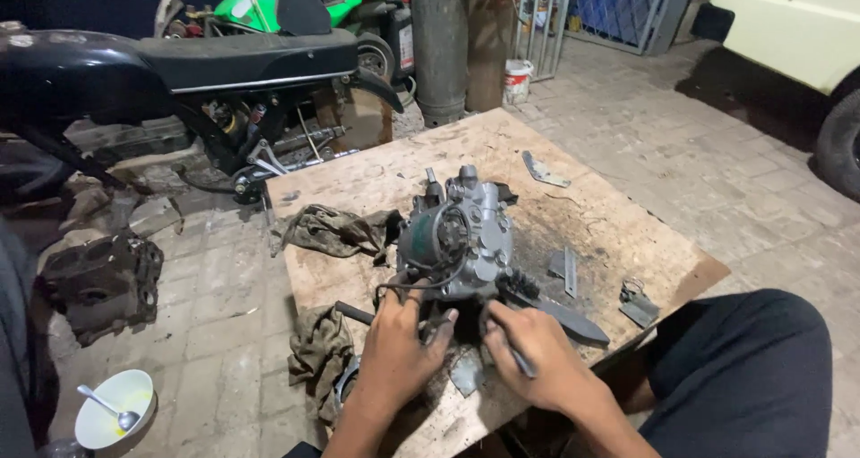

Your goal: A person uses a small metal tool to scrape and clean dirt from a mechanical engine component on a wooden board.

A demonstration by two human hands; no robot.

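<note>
A grey metal pump assembly [461, 238], oily and fitted with a round drum-like face and black hoses, stands near the middle of a stained plywood table [618, 234]. The left hand [399, 346] presses against the near lower edge of the assembly, fingers curled on a dark part there; whether it grips that part or only steadies it cannot be told. The right hand [537, 355] is closed around a slim metal tool [520, 361], its tip aimed at the base of the assembly. Dirty rags [336, 229] lie to the left of the assembly and another rag [321, 346] hangs at the table's near left edge. Small metal plates [566, 268] lie just right of the assembly, with a bent bracket [542, 169] farther back. A black motorcycle [179, 73] stands beyond the table, and a white bowl with a spoon [115, 409] sits on the paved floor.
</note>
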